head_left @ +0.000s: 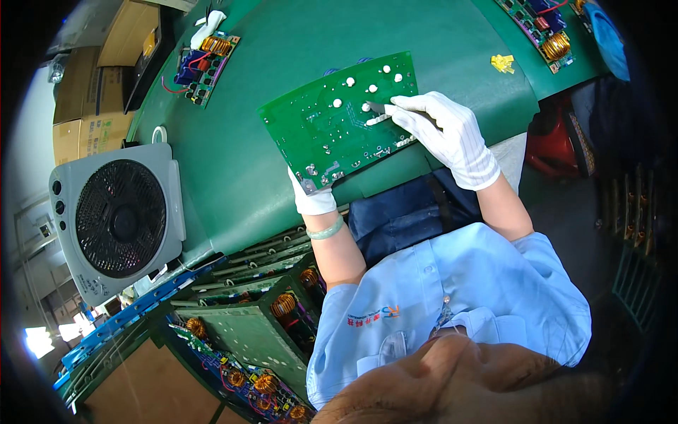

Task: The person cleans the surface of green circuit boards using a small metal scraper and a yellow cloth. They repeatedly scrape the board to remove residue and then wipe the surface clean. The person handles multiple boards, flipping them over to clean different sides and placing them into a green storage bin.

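A green circuit board (pixel 304 116) is tilted above the green mat, its solder side facing up with several white round blobs on it. My left hand (pixel 311 196), in a white glove, grips the board at its near-left corner; most of its fingers are hidden beneath. In my gloved right hand (pixel 445 131) is a small grey flat-tipped tool (pixel 378 109), held between thumb and fingers. The tip touches or sits very near one white blob around the board's middle right. Whether the tool is a blade or tweezers cannot be told.
A grey box fan (pixel 126 219) stands at the left, near cardboard boxes (pixel 88 106). Populated circuit boards lie at the far left (pixel 205 67) and far right (pixel 540 35) of the green mat (pixel 233 162). Yellow scraps (pixel 502 64) rest there too. Racked boards (pixel 247 332) stand lower left.
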